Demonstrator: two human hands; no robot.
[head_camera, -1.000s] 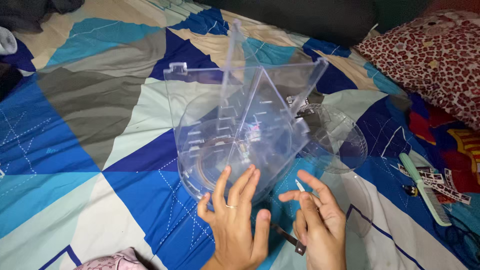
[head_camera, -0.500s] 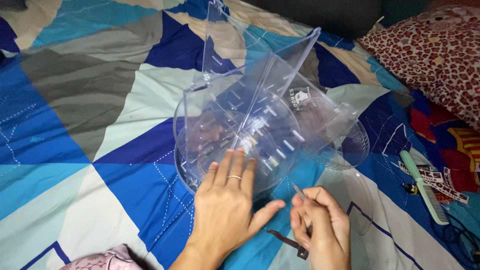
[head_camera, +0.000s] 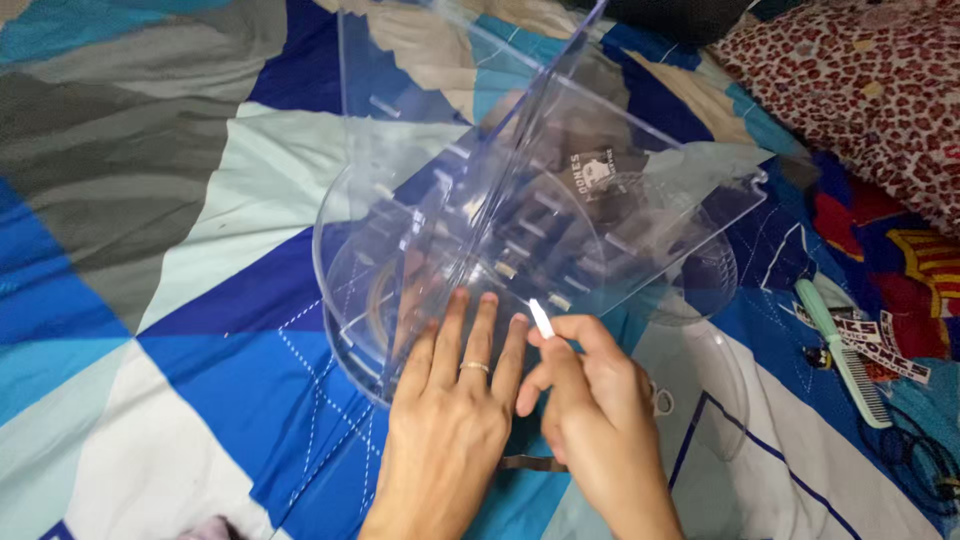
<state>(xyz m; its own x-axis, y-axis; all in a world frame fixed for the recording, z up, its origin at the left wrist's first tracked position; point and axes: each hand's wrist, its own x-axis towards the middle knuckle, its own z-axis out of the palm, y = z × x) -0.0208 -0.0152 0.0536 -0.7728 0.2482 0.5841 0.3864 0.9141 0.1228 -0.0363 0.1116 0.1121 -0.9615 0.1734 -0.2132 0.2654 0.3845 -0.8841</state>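
Lying flat with fingers spread, the left hand (head_camera: 450, 420) pressed on the near rim of a clear plastic organizer (head_camera: 500, 230), a ring on one finger. The organizer sat on a blue, grey and white patchwork bedsheet (head_camera: 180, 300), its round base down and tall transparent panels rising from it, crossing at the middle. The right hand (head_camera: 590, 410), just beside the left, pinched a small white piece (head_camera: 541, 318) between thumb and fingertips, its tip touching the organizer's edge. Off to the right lay a pale green comb (head_camera: 845, 350) near some stickers (head_camera: 880, 345), with a red patterned pillow (head_camera: 860, 90) beyond.
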